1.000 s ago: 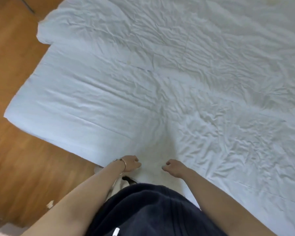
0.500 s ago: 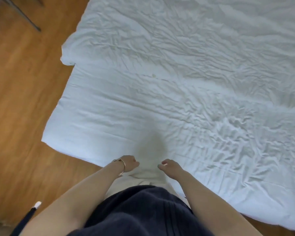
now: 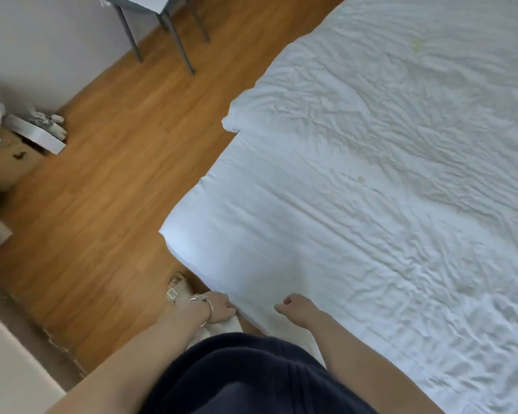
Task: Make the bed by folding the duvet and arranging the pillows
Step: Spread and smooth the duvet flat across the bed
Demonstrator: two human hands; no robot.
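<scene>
The white, wrinkled duvet (image 3: 371, 204) lies spread flat over the bed and fills the right side of the view; its near left corner (image 3: 174, 237) hangs over the wooden floor. At the duvet's near edge, my left hand (image 3: 219, 306), with a bracelet on the wrist, curls its fingers on the hem. A little to the right, my right hand (image 3: 295, 307) hovers over the hem with loosely curled fingers and holds nothing. No pillow shows on the bed.
Wooden floor (image 3: 102, 189) runs along the bed's left side. Grey chair legs (image 3: 177, 40) stand at the far end. A cardboard box (image 3: 9, 156) with items on it sits by the wall at left. My sandalled foot (image 3: 177, 286) is beside the bed corner.
My view has swung left, so the duvet's left edge and the floor, chair and box have come into sight. Both hands stay low at the near hem, the left now at its edge.
</scene>
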